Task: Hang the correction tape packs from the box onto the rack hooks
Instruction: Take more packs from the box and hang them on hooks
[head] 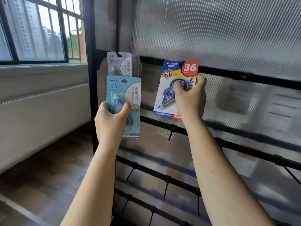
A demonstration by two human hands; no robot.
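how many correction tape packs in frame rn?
3. Light-blue pack in the left hand; blue-and-red pack in the right hand; pale purple pack hanging on the rack's top-left hook. More may hide behind it.

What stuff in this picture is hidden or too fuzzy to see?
Head view only:
- The box: out of frame.
- Purple pack: bottom hidden behind the teal pack.
- Teal pack: lower left covered by the left hand.
- Blue pack: its bottom wording is cut short by the right hand.
- Whether the blue pack is on a hook: unclear.
- Labels behind the rack panel: blurred.
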